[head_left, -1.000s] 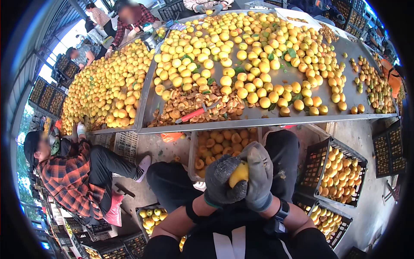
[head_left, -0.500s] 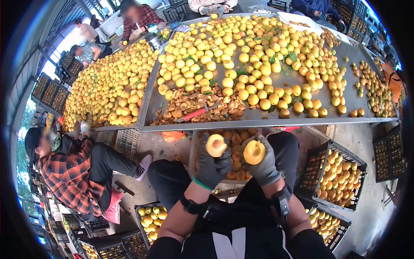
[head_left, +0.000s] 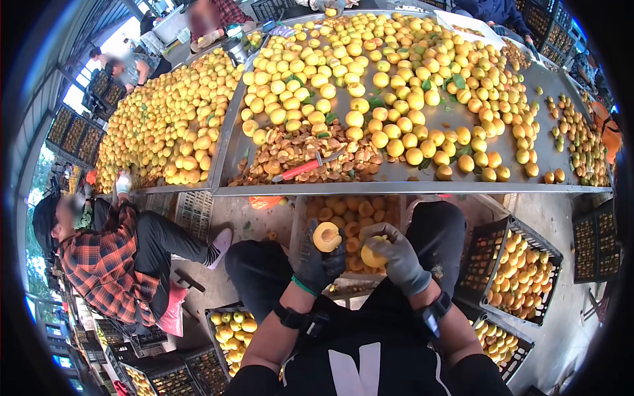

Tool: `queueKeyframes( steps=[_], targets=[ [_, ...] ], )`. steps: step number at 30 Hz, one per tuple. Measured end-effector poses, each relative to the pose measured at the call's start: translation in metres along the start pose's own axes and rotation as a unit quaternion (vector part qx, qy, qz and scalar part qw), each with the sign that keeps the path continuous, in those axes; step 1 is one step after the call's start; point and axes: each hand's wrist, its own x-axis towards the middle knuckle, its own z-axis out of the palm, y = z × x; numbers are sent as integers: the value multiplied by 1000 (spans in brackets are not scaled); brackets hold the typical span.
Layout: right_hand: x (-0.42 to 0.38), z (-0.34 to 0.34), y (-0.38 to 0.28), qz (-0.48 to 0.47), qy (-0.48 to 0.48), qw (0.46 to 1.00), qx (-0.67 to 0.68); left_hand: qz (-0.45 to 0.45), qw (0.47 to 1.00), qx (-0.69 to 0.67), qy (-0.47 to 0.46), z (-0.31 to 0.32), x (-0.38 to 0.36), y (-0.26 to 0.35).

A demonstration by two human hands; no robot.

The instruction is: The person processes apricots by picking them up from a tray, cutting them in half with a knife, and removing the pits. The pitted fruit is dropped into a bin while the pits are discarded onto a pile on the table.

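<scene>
My left hand [head_left: 318, 263], in a dark glove, is closed on an apricot half [head_left: 327, 237] whose cut face with the stone hollow points up. Beside it my right hand [head_left: 404, 263], in a grey glove, grips another apricot half [head_left: 374, 253], its cut face now mostly turned out of sight. Both hands are above a crate of apricot halves [head_left: 350, 210] between my knees. On the metal table in front, a red-handled knife [head_left: 307, 168] lies across a heap of brownish apricot scraps [head_left: 284, 153].
Whole apricots [head_left: 422, 99] spread over the metal table [head_left: 422, 188], whose raised edge runs in front of me. Fruit-filled crates stand at right [head_left: 522, 277] and at left [head_left: 232, 336]. A co-worker in a checked shirt [head_left: 109, 264] sits at left; others work across the table.
My right hand has turned inward and lowered slightly, tilting its apricot half so the cut face no longer shows fully. My left hand has dropped a little, still holding its half.
</scene>
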Motion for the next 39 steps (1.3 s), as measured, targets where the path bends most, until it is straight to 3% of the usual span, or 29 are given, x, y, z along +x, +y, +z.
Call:
queueKeyframes(
  steps=[1,2,3,4,6,7,8,9,10,12,13,15,16,17,18,20,25,27,30,34,39],
  targets=[
    [1,2,1,-56,7,983,-176,0,1000,-2,1,-7,1,-5],
    [3,3,1,-54,7,983,-177,124,956,262,43,-14,1,-11],
    [6,4,0,-30,-9,990,-136,237,827,503,81,-15,0,-14],
    [9,5,0,-7,-25,995,-96,237,828,501,83,-16,-1,-13],
    [13,9,2,18,-43,997,-56,340,642,685,55,-14,-3,-9],
    [14,10,6,-27,-35,989,-144,341,642,684,58,-12,-5,-9],
    [15,13,10,-72,-27,970,-231,388,601,695,69,-9,-6,-11],
    [14,17,13,-69,-31,970,-231,432,557,705,81,-8,-8,-13],
    [12,23,14,-37,-5,967,-253,431,558,704,85,-17,-5,-14],
    [11,33,12,-4,20,961,-275,475,481,736,41,-34,6,-13],
    [10,38,9,35,39,962,-267,474,482,736,41,-35,7,-13],
    [7,45,4,73,57,961,-259,539,433,722,13,-31,10,-11],
    [3,48,4,88,72,969,-221,539,434,722,12,-22,6,-11],
    [1,49,4,103,86,974,-184,433,651,622,45,-12,2,-11],
    [-1,47,8,103,86,974,-185,297,823,479,75,-5,0,-12],
    [-2,43,19,114,85,984,-104,289,841,453,64,-2,0,-14],
    [-7,42,15,100,60,992,-47,274,891,360,19,7,-5,-20],
    [-6,40,13,111,37,993,-34,308,868,389,-21,8,-7,-21],
    [-6,39,14,91,31,992,-79,322,841,434,-9,5,-8,-22],
    [-8,36,20,91,37,991,-85,310,831,461,16,4,-13,-27],
    [-9,38,23,74,40,990,-111,352,819,452,-19,4,-13,-26]
  ],
)
